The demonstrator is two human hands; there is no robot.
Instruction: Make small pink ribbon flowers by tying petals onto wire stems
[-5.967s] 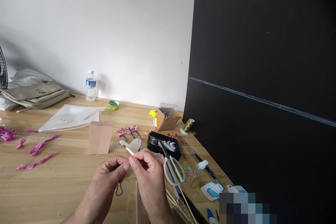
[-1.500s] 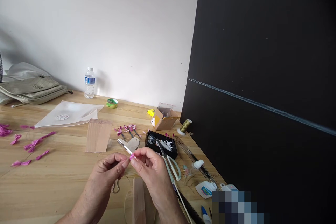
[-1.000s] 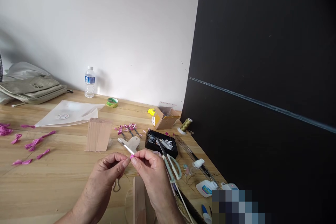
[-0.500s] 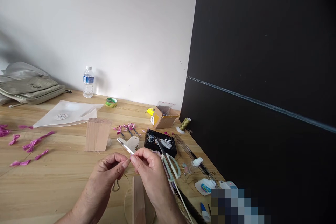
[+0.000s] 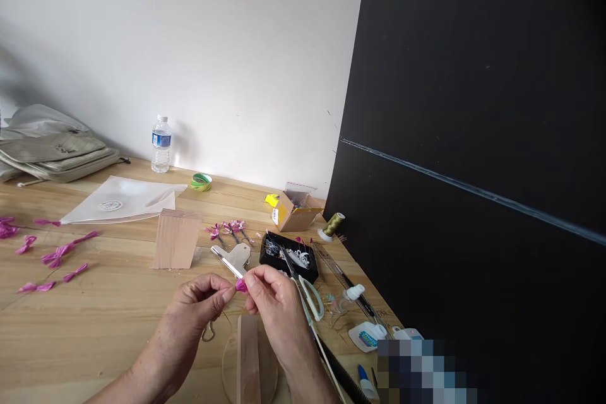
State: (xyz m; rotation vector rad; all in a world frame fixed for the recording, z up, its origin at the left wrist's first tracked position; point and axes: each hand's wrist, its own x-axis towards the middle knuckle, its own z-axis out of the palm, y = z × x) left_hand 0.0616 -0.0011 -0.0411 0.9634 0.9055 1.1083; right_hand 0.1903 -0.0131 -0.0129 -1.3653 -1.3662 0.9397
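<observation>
Tabletop (image 5: 123, 334): wooden, bearing assorted items. Left hand (image 5: 199, 309) and right hand (image 5: 274, 297) meet above it, fingertips near each other. Black box (image 5: 270, 261) sits beyond the right hand, scissors (image 5: 293, 270) resting across it. Metal clip (image 5: 239, 255) just past the fingertips. Pink petal (image 5: 241, 286) is between the hands, each grip clamped on one end.

My head camera looks forward and down, close above my hands (image 5: 279, 309), across the desk (image 5: 95, 328) to its far edge by the white wall (image 5: 255, 44) and right edge by the black panel (image 5: 454, 101).
</observation>
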